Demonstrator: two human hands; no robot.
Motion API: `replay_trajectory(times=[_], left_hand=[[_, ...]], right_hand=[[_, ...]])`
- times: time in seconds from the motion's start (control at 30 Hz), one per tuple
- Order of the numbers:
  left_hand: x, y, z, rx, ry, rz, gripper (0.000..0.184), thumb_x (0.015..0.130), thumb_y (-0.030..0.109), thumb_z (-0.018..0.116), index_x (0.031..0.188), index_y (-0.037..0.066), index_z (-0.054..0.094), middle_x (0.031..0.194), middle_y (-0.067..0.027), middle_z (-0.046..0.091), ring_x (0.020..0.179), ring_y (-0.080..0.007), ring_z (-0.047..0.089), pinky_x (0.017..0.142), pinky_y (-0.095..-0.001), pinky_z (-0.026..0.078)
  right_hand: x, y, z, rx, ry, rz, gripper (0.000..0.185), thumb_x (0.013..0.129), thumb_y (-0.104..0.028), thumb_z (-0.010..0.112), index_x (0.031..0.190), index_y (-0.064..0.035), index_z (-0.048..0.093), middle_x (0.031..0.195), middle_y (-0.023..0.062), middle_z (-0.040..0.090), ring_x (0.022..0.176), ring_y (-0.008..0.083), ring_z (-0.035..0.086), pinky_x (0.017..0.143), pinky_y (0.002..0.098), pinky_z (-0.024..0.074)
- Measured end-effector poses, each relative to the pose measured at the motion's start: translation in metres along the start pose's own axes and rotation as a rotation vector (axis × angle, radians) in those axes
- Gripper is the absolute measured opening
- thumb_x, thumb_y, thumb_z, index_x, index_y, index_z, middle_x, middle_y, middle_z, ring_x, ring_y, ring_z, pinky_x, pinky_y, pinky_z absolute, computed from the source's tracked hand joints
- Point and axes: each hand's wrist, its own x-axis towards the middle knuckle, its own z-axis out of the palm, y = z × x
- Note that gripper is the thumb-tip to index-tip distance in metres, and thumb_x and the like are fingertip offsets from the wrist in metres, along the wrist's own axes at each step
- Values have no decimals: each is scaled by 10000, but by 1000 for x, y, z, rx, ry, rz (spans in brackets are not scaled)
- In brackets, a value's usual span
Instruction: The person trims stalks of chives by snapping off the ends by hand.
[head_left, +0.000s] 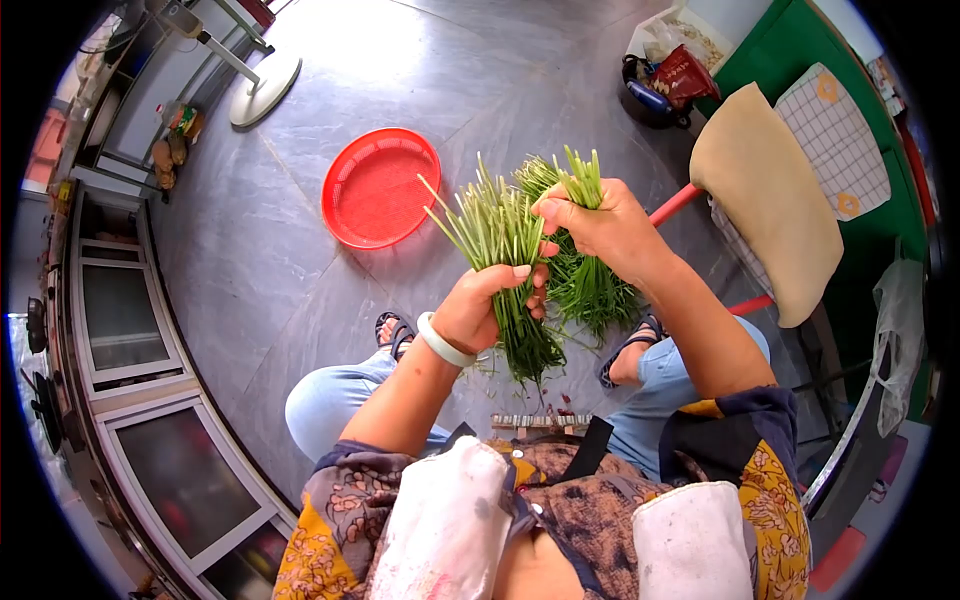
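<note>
My left hand (pixel 490 305), with a pale bangle at its wrist, is wrapped round a thick bunch of green stalks (pixel 500 225). Their pale ends fan upward and the dark leafy ends hang below the fist. Just to the right, my right hand (pixel 598 225) grips a smaller bunch of stalks (pixel 581 182) between thumb and fingers. Behind and below it, more greens (pixel 592 295) lie on the floor between my feet. A round red plastic basket (pixel 381 188) stands on the floor to the left of the stalks.
Grey tiled floor (pixel 270 215) surrounds me. A fan-like stand base (pixel 265 90) is at the upper left, beyond cabinets (pixel 185 480). On the right are a chair with a tan cushion (pixel 765 190), a dark pot (pixel 650 100) and a hanging plastic bag (pixel 897 320).
</note>
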Motion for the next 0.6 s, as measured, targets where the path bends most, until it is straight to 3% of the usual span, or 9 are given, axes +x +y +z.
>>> replay_trajectory(times=[0.3,0.6], left_hand=[[-3,4,1,-51,-1,-2,509,850,203,571,1316,40,449,1135,-126,612,842,-177,582,727,-308,481],[-2,4,-1,51,-8,31,440,853,95,605,1275,38,493,1120,-112,618,961,-173,618,746,-294,500]], right_hand=[[1,3,-2,68,-18,17,141,881,-164,612,886,-31,659,694,-24,587,569,34,472,502,210,370],[-1,5,1,40,-57,23,154,879,-140,619,918,1,667,770,20,644,659,75,577,577,231,461]])
